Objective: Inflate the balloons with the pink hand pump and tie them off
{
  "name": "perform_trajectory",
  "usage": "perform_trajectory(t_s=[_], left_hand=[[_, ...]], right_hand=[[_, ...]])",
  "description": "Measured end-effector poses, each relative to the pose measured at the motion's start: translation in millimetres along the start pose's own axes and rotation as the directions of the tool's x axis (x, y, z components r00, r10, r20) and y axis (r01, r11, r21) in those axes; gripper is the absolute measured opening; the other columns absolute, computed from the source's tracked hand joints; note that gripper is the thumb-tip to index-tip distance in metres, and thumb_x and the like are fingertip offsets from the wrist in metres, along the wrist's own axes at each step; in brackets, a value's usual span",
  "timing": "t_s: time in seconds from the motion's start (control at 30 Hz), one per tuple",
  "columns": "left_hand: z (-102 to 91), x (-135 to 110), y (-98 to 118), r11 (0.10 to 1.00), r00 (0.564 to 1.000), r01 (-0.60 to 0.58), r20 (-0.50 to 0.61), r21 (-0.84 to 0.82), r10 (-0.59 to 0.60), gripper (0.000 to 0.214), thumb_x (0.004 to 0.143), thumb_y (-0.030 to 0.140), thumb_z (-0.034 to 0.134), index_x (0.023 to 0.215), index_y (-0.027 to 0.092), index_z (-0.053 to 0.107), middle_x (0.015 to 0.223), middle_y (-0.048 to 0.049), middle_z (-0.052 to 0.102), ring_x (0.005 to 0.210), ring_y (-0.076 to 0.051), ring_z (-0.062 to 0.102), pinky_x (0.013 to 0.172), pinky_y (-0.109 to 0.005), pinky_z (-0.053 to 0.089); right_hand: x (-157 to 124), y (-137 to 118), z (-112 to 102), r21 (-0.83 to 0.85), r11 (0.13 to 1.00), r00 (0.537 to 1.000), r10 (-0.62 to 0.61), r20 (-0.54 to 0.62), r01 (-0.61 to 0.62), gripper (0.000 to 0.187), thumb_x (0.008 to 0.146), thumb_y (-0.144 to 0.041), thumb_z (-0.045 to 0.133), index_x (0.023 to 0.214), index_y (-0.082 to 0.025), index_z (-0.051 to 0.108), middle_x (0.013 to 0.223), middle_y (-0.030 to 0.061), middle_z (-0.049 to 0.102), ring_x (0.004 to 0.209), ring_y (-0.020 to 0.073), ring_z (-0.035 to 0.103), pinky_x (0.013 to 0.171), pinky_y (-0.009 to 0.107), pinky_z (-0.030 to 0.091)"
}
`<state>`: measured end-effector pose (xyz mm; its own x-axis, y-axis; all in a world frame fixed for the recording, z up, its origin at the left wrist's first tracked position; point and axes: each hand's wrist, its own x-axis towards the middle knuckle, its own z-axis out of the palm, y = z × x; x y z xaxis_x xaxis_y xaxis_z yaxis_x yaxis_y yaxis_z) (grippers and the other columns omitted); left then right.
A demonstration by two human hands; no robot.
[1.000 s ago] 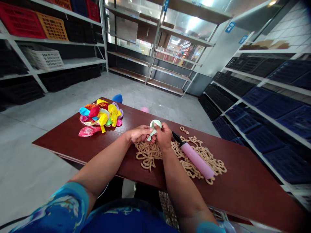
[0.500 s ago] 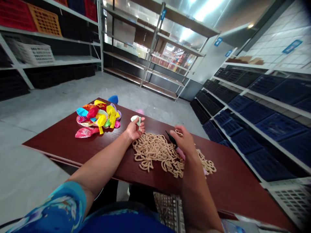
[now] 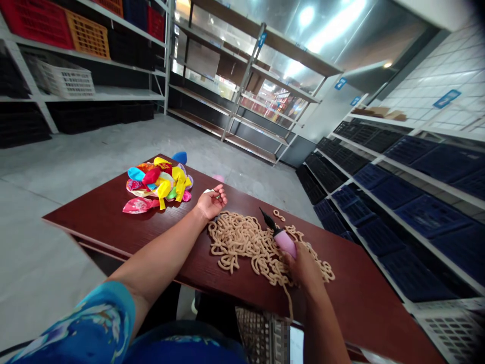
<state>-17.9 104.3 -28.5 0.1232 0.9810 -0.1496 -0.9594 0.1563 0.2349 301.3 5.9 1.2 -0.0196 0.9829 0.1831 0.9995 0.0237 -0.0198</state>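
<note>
My left hand (image 3: 212, 203) is turned palm up over the table, its fingers curled around a pale balloon (image 3: 207, 191), mostly hidden by the hand. My right hand (image 3: 301, 263) is wrapped round the pink body of a hand balloon pump (image 3: 285, 242), whose black nozzle points up and to the left. Beneath and around the pump lies a tangled pile of tan cord (image 3: 242, 235), and one strand hangs over the table's near edge. Several bright uninflated balloons (image 3: 151, 177) are heaped to the left of my left hand.
The dark red-brown table (image 3: 102, 222) holds all of this. A blue balloon (image 3: 180, 157) shows at its far edge and something pink (image 3: 219, 178) just beyond it. Shelves with dark blue crates (image 3: 428, 202) stand right; a grey basket (image 3: 252, 333) is below the near edge.
My right hand has come down and back towards me and closed round the pump, now more exposed. My left hand has turned, so less of the pale balloon shows.
</note>
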Motion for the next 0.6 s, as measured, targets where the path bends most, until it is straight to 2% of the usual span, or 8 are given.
perform_trajectory(t_s=[0.1,0.23,0.37,0.6], left_hand=[[0.6,-0.6,0.8,1.0,1.0,0.002,-0.022,-0.01,-0.003,0.032,0.067,-0.003,0.041,0.089,0.015,0.055,0.069,-0.0021,0.054,0.058,-0.01,0.053,0.059,-0.026,0.044],[2.6,-1.7,1.1,0.999,1.0,-0.018,-0.01,-0.034,0.018,0.025,0.071,0.001,0.042,0.088,0.015,0.054,0.067,-0.0019,0.053,0.058,-0.011,0.053,0.06,-0.028,0.045],[5.9,-3.6,0.8,0.998,0.999,-0.039,0.019,-0.049,0.04,0.023,0.072,0.001,0.041,0.087,0.014,0.053,0.066,-0.0022,0.052,0.057,-0.012,0.052,0.061,-0.03,0.046],[6.6,-3.0,1.6,0.996,0.998,-0.06,0.013,-0.068,0.061,0.024,0.073,0.002,0.041,0.089,0.013,0.053,0.066,-0.002,0.051,0.057,-0.012,0.052,0.061,-0.03,0.046]], right_hand=[[-3.0,-23.7,-8.3,0.044,0.987,0.979,-0.151,-0.134,0.158,0.038,0.079,-0.032,0.05,0.113,-0.017,0.049,0.105,0.0122,0.058,0.093,0.0241,0.054,0.077,0.034,0.04],[-8.3,-65.0,-7.1,0.077,0.938,0.932,-0.321,-0.166,0.337,0.044,0.08,-0.032,0.05,0.121,-0.018,0.043,0.111,0.0103,0.055,0.099,0.0232,0.051,0.082,0.035,0.039],[-7.8,-89.3,-1.8,0.043,0.939,0.93,-0.331,-0.159,0.342,0.046,0.079,-0.034,0.052,0.121,-0.019,0.043,0.111,0.0102,0.055,0.1,0.0232,0.05,0.084,0.036,0.038],[-4.5,-91.7,-1.7,0.019,0.95,0.938,-0.304,-0.168,0.311,0.045,0.08,-0.033,0.051,0.122,-0.019,0.043,0.109,0.0098,0.056,0.098,0.0232,0.05,0.081,0.035,0.037]])
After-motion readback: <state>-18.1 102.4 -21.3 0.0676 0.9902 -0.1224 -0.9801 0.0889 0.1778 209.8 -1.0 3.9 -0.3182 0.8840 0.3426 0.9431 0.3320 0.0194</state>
